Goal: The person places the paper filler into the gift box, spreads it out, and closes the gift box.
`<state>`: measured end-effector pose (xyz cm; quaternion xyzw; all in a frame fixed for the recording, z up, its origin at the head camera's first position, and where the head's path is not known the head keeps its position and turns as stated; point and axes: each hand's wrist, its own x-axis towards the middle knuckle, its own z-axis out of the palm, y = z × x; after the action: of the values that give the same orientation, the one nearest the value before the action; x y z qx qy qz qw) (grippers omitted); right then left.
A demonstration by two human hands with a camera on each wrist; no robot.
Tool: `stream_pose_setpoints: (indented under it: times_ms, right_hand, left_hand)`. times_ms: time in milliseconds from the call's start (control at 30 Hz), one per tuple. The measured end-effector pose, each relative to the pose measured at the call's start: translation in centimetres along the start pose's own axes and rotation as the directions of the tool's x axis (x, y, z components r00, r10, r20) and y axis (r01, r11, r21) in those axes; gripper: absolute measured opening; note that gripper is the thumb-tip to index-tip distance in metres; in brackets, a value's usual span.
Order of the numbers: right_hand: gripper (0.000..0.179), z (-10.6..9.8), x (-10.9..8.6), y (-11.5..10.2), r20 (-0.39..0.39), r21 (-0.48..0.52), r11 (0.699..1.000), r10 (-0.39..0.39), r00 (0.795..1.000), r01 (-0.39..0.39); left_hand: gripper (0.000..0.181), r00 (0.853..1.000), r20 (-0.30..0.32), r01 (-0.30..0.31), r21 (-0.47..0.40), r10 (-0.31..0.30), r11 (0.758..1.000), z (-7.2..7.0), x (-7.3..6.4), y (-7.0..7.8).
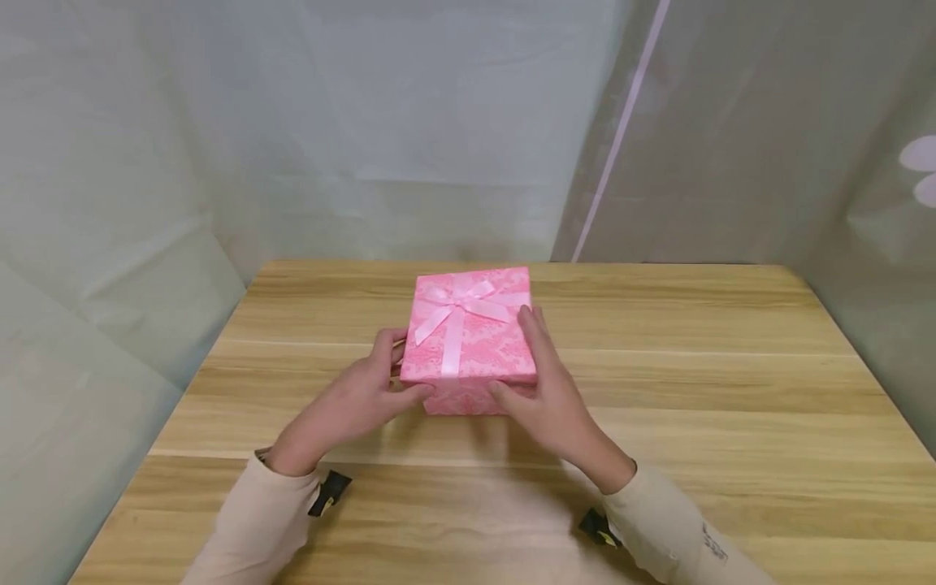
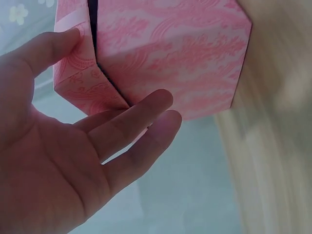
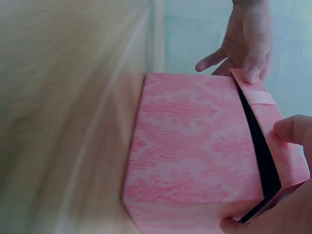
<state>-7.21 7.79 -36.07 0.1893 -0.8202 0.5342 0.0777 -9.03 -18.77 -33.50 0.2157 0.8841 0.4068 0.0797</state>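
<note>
A pink patterned gift box (image 1: pixel 468 400) stands on the table in the head view. Its lid (image 1: pixel 493 353) carries a pale pink ribbon bow (image 1: pixel 461 302) and sits slightly raised and tilted. In the right wrist view a dark gap shows between the lid (image 3: pixel 267 114) and the box body (image 3: pixel 190 141). My left hand (image 1: pixel 361 392) holds the lid's left side, thumb on the front rim; two of its fingers reach down beside the body. From the right, my right hand (image 1: pixel 556 398) grips the lid, its thumb on the front rim. The box's inside is hidden.
The wood-grain table (image 1: pixel 702 406) spreads out on all sides of the box. Pale sheeting (image 1: pixel 439 122) hangs behind the table and along both sides. A small black device (image 1: pixel 331 492) is worn at the left cuff, and another black device (image 1: pixel 600 526) at the right.
</note>
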Motion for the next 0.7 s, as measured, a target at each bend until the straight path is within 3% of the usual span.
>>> stream_pose_setpoints:
  times_ms: [300,700]
  right_hand:
    - [0.092,-0.2,-0.3,0.8,0.004,-0.052,0.996,0.076,0.997,-0.076]
    - [0.093,-0.1,-0.5,1.5,0.053,-0.133,0.983,0.137,0.989,-0.129]
  left_hand:
    - [0.078,0.999,-0.032,-0.004,0.055,0.005,0.998,1.0,0.2,0.0]
    - [0.077,0.999,0.006,0.034,0.141,-0.036,0.989,1.7,0.5,-0.6]
